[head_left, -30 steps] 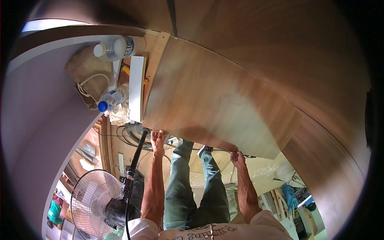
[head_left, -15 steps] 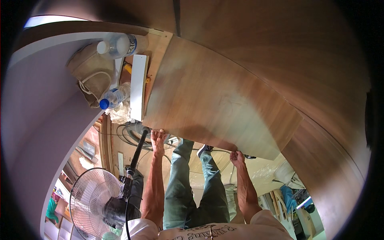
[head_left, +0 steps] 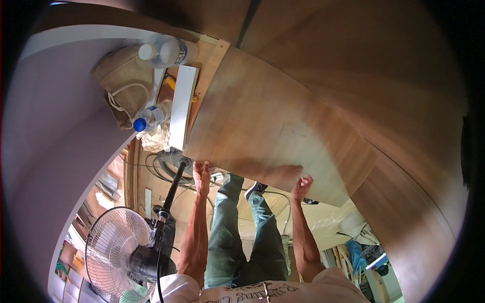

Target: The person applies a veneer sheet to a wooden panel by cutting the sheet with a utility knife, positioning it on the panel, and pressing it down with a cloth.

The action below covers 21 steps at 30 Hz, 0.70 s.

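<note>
A wide wood-grain panel (head_left: 273,126) lies in front of me, its near edge above my legs. My left hand (head_left: 201,175) grips that edge near the panel's left corner, its fingertips on the rim; part of its grip is hidden. Further right, my right hand (head_left: 302,188) is held up at the near edge, apart from the surface, fingers loosely bent and with nothing seen in them. Its shadow falls on the wood. Along the panel's left side lies a narrow white board (head_left: 182,108).
Left of the board are a large clear bottle (head_left: 169,52), a blue-capped bottle (head_left: 151,116), a beige cloth bag (head_left: 124,76) and a yellow-handled tool (head_left: 170,82). A standing fan (head_left: 118,252) is at lower left, with coiled cables (head_left: 156,166) on the floor. Tall wood panels (head_left: 404,86) rise at right.
My right hand has let go of the panel's near edge and lifted slightly, its fingers loosening. My left hand stays on the edge. The view has shifted a little.
</note>
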Each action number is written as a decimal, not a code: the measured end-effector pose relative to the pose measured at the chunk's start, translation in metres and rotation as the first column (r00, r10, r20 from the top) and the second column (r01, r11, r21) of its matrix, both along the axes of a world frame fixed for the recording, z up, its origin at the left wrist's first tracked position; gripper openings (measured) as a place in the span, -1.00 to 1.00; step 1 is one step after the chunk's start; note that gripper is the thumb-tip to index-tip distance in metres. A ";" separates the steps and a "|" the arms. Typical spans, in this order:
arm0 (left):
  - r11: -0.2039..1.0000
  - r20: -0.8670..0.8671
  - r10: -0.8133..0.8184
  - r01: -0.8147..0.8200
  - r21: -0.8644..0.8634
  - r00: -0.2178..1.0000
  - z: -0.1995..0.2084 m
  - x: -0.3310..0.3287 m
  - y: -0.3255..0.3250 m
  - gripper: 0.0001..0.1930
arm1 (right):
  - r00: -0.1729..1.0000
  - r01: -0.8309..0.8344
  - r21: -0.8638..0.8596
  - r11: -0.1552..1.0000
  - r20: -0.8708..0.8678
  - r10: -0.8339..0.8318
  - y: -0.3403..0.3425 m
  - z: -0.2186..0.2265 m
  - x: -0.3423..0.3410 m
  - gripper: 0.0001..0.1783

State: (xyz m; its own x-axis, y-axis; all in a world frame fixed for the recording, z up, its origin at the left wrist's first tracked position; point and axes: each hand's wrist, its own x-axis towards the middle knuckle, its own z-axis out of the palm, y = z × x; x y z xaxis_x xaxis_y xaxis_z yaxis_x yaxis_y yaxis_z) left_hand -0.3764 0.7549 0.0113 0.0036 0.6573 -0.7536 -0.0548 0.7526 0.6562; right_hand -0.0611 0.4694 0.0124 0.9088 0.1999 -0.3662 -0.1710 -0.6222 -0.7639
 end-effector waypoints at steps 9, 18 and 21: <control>0.999 -0.042 0.006 -0.004 0.048 0.999 -0.006 0.007 0.002 -0.79 | 0.916 -0.402 -0.030 0.915 -0.023 0.401 0.236 0.035 -0.025 -0.59; 0.989 -0.119 -0.050 0.066 0.135 0.992 -0.024 -0.007 0.003 -0.84 | 0.810 -0.571 0.051 0.819 -0.130 0.572 0.258 0.039 -0.077 -0.58; 0.976 0.209 0.200 -0.214 0.045 0.957 -0.029 -0.025 -0.001 -0.86 | 0.779 -0.607 0.035 0.794 -0.170 0.603 0.238 0.050 -0.087 -0.60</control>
